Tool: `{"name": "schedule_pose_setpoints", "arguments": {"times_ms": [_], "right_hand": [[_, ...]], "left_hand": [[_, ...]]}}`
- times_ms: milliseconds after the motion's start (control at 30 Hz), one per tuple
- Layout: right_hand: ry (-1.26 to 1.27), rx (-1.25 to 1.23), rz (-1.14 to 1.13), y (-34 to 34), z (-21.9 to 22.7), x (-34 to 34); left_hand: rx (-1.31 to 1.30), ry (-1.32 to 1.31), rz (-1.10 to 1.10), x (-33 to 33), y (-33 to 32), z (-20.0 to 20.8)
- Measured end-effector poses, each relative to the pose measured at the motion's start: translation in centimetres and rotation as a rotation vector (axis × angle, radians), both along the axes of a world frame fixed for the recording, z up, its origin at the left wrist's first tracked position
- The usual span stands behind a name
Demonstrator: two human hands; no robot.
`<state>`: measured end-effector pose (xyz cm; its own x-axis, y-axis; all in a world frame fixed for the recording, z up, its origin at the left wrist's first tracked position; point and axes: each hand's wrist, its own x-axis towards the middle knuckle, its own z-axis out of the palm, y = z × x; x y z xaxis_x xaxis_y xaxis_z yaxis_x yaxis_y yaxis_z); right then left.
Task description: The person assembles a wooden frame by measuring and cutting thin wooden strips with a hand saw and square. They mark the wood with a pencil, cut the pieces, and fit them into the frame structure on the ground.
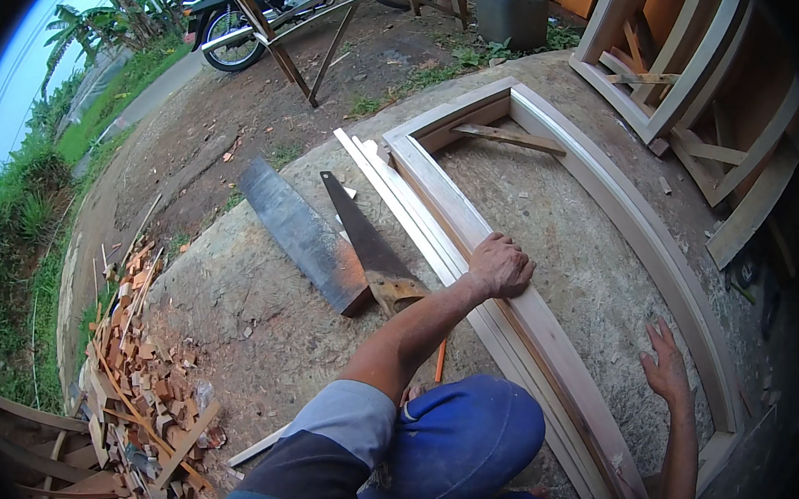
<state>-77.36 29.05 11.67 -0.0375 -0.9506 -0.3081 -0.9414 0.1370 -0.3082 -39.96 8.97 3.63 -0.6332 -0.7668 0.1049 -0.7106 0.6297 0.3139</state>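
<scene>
A rectangular wooden frame [561,340] lies on the ground in front of me, with a diagonal brace [511,139] across its far corner. My left hand [501,266] is closed over the frame's near-left rail. Inside the frame, close to the opposite rail, my right hand [665,366] hangs with fingers apart and holds nothing. Long pale wooden strips [420,230] lie alongside the rail under my left hand. To the left rests a handsaw [363,231] with a wooden handle, partly behind my left forearm. Beside the saw is a dark, thick plank [296,230].
Wood offcuts [151,371] are heaped at the lower left. More wooden frames [686,66] lean at the upper right. A grey bin [512,16], a wooden trestle [318,32] and a motorcycle [233,35] stand at the back. An orange pencil-like stick [440,361] is near my knee.
</scene>
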Motion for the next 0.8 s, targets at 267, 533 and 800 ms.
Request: {"name": "schedule_pose_setpoints", "arguments": {"times_ms": [267,533,800], "right_hand": [[0.099,0.073,0.265,-5.7,6.3,9.9],[0.426,0.051,0.45,-5.7,2.6,16.4],[0.019,-0.197,0.489,-3.9,-0.7,18.9]], "left_hand": [[-0.054,0.108,-0.008,0.2,-0.1,-1.1],[0.195,0.665,0.145,-0.8,0.5,1.8],[0.313,0.417,-0.609,-5.8,8.0,8.3]]}}
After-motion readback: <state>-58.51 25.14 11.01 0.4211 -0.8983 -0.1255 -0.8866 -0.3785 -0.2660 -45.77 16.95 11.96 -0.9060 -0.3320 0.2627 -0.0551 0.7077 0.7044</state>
